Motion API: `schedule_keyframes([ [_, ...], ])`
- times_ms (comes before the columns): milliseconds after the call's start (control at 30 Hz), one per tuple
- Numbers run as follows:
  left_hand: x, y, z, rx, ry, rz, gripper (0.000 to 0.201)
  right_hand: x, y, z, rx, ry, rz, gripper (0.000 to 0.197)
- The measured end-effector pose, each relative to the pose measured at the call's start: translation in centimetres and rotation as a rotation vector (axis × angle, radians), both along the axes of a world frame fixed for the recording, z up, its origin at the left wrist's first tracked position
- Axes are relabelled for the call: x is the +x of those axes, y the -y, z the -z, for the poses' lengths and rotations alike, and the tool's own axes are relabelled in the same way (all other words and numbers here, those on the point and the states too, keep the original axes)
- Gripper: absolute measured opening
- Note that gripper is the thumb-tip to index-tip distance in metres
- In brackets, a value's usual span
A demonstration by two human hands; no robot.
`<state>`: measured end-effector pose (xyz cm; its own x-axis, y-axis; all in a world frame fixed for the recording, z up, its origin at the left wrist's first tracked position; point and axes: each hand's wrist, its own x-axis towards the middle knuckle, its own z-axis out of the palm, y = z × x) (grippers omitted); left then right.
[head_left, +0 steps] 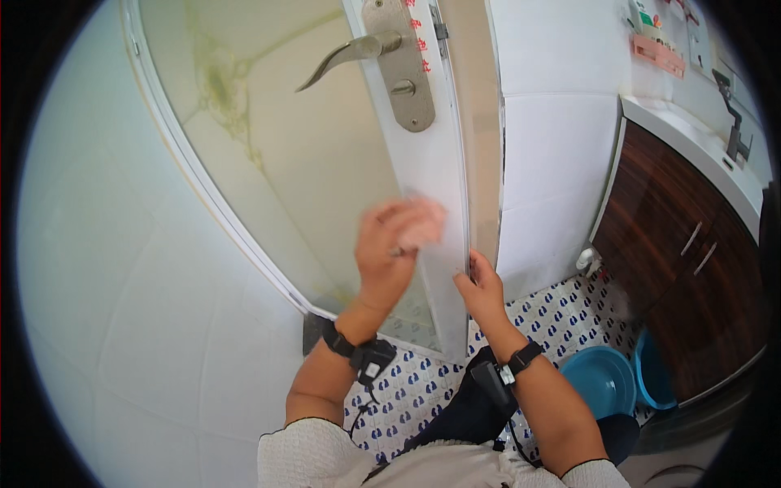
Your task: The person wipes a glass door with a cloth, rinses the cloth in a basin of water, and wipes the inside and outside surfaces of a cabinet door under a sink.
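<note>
A door (439,313) with a white frame and a frosted, patterned glass panel stands open in front of me. My left hand (389,244) is closed around a pink cloth (425,224), which lies against the white frame strip below the lock plate; the hand is slightly blurred. Lower down and to the right, my right hand (484,294) grips the door's edge, thumb on the near side. Above both hands sits a metal lever handle (350,54) on a long lock plate (411,107) with a small turn knob.
To the right is a dark wood-grain vanity cabinet (667,211) under a white basin (675,122) with a dark faucet (736,138). Blue basins (602,378) stand on the patterned tile floor (561,317). A pink wall shelf (657,55) holds bottles. A pale wall (146,285) fills the left.
</note>
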<state>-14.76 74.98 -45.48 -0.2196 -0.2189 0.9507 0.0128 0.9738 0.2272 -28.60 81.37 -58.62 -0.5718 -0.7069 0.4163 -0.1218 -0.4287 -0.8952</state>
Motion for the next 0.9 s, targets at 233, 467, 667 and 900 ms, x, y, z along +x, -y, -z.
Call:
schedule_keyframes([
  [233, -2.7, 1.8, -5.2, -0.276, -0.129, -0.198, 0.042, 1.1, -1.2, -0.7, 0.052, -0.034, -0.015, 0.042],
  [467, -1.0, 1.8, 4.0, -0.501, 0.237, -0.100, 0.042, 0.4, -1.0, 0.2, 0.116, -0.094, -0.020, 0.047],
  [667, 1.6, 1.4, 0.3, -0.325, 0.263, 0.015, 0.036, 0.3, -1.5, -0.5, 0.105, -0.134, -0.057, 0.049],
  [900, 0.6, -0.9, -16.7, -0.598, -0.334, -0.203, 0.034, 0.1, -2.4, -0.8, 0.173, -0.211, -0.034, 0.053],
])
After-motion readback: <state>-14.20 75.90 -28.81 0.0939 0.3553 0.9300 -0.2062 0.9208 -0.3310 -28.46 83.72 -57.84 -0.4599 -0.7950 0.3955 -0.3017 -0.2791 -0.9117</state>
